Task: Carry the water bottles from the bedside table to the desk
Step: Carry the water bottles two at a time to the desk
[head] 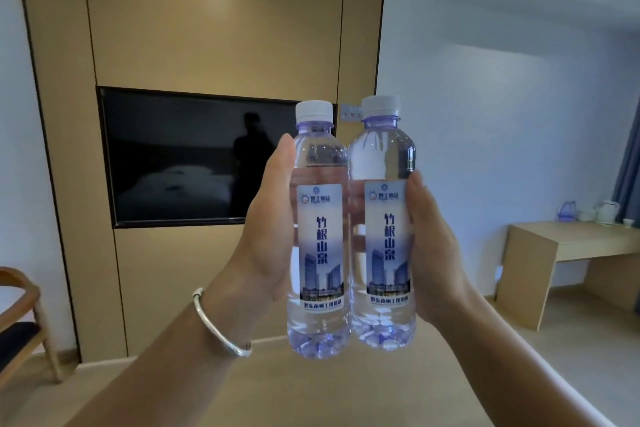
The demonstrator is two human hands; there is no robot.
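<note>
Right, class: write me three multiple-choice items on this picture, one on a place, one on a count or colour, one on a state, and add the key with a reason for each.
1. Where is the desk?
A. at the right, by the wall
B. below the television
C. at the left, by the chair

2. What colour are the bottles' caps?
A. red
B. white
C. green

3. How are the two water bottles held?
A. lying flat on one palm
B. hanging by their caps
C. upright, side by side, one in each hand

Key: 1 A, the desk stands at the right edge, with a kettle on it. 2 B, both caps are white. 3 C, the left hand holds the left bottle and the right hand holds the right bottle, both upright.
</note>
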